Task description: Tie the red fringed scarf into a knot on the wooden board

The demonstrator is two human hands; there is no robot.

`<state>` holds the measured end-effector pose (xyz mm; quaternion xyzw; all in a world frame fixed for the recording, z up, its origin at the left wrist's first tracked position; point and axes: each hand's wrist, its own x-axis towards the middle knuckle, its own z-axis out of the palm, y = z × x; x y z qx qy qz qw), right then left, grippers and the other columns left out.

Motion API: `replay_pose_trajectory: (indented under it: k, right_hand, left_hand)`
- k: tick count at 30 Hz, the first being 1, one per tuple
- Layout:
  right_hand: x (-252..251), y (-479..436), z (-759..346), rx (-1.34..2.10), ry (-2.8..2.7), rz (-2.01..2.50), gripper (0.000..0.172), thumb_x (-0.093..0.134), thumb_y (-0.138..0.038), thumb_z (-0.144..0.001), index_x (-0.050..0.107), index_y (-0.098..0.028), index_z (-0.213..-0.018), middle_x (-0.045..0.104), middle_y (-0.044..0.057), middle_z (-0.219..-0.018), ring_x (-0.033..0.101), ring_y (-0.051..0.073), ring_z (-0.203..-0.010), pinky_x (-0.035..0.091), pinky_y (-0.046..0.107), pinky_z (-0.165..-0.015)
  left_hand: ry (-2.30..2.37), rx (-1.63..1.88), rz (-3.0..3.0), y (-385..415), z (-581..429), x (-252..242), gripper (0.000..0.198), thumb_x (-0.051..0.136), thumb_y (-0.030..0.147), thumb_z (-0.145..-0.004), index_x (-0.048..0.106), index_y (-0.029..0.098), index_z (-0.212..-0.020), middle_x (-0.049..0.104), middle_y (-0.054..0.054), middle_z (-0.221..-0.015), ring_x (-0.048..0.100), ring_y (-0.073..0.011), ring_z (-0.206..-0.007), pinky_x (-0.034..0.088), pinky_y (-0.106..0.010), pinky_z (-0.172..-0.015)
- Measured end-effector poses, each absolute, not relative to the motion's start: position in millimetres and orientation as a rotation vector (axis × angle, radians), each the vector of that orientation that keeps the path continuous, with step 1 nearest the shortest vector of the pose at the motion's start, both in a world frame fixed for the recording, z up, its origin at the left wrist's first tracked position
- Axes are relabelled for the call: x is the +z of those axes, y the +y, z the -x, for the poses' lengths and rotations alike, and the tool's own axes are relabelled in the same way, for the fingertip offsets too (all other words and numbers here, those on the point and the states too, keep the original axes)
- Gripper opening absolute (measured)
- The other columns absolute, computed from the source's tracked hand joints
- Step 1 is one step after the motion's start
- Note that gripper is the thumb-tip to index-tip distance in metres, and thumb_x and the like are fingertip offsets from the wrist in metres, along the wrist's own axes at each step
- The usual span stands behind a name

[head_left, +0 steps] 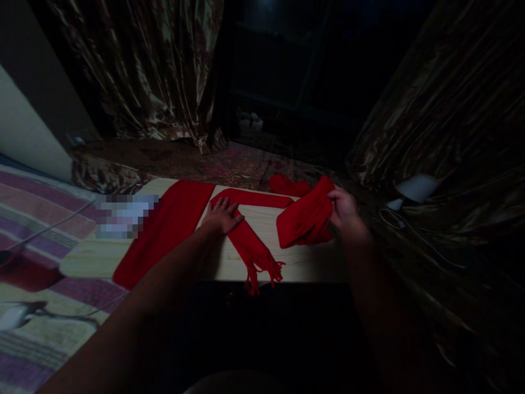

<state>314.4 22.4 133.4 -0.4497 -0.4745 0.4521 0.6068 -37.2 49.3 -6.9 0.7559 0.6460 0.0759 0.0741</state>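
A red scarf (pixel 252 241) with a fringed end lies on a pale wooden board (pixel 262 219). Its fringe hangs over the board's near edge. My left hand (pixel 223 216) rests flat on the scarf where it bends, fingers spread. From that bend a narrow folded strip runs to the right, toward a wider bunched part. My right hand (pixel 343 207) pinches the upper right edge of this bunched part, which is partly lifted and tilted. Left of my left hand lies a flat red cloth (pixel 172 230) across the board.
More red fabric (pixel 289 185) lies behind the board's far right edge. A striped bedspread (pixel 36 202) is on the left, with cables across it. At the right stand a small white lamp (pixel 417 189) and its cord. Patterned curtains (pixel 164 65) hang behind; the room is dim.
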Motion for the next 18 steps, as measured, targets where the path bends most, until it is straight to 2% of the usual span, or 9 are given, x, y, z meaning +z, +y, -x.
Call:
replay_pose_trajectory:
  k: [5,9,12,14,16,18]
  right_hand:
    - [113,12,-312,1.285,-0.949,1.081,0.026,0.057,-0.022,-0.065,0.061,-0.020,-0.091,0.069,0.002,-0.071,0.067,0.020,-0.065,0.059,0.033,-0.063]
    - [85,7,-302,1.200,-1.135,1.336,0.037,0.059,-0.015,-0.063,0.063,-0.020,-0.100,0.072,0.000,-0.077,0.063,0.014,-0.056,0.053,0.024,-0.050]
    - [64,5,-295,1.036,-1.332,1.676,0.035,0.058,-0.014,-0.065,0.064,-0.019,-0.099,0.071,-0.001,-0.073,0.061,0.013,-0.050,0.047,0.021,-0.044]
    - [52,2,-292,1.021,-1.486,1.761,0.031,0.060,-0.013,-0.068,0.066,-0.018,-0.098,0.073,0.000,-0.074,0.064,0.015,-0.054,0.049,0.021,-0.047]
    - [44,-3,-291,1.072,-1.670,1.690,0.031,0.062,-0.014,-0.070,0.067,-0.017,-0.101,0.075,0.002,-0.081,0.068,0.016,-0.065,0.054,0.023,-0.057]
    - [41,-11,-289,1.085,-1.890,1.589,0.038,0.067,-0.018,-0.072,0.067,-0.017,-0.110,0.076,0.003,-0.092,0.071,0.018,-0.077,0.057,0.026,-0.068]
  left_hand:
    - [1.946,0.234,-2.263,50,37,-8,0.084,0.023,0.074,-0.093,0.029,0.027,-0.162,0.013,-0.013,-0.170,0.007,-0.0351,-0.157,0.006,-0.064,-0.121]
    - [1.944,0.239,-2.265,48,37,-6,0.082,0.024,0.073,-0.094,0.028,0.027,-0.162,0.012,-0.013,-0.170,0.008,-0.0359,-0.157,0.006,-0.064,-0.121]
    - [1.950,0.244,-2.265,46,37,-4,0.082,0.025,0.072,-0.094,0.029,0.027,-0.162,0.013,-0.013,-0.170,0.009,-0.0359,-0.157,0.007,-0.064,-0.121]
    - [1.948,0.240,-2.261,45,37,-3,0.082,0.025,0.072,-0.094,0.029,0.027,-0.162,0.013,-0.013,-0.170,0.009,-0.0361,-0.157,0.007,-0.064,-0.121]
    - [1.946,0.236,-2.260,45,37,-2,0.081,0.025,0.071,-0.094,0.028,0.026,-0.162,0.013,-0.013,-0.170,0.010,-0.0362,-0.157,0.008,-0.064,-0.121]
    - [1.945,0.230,-2.260,45,37,-2,0.081,0.026,0.070,-0.094,0.028,0.026,-0.162,0.013,-0.012,-0.170,0.010,-0.0359,-0.157,0.007,-0.064,-0.122]
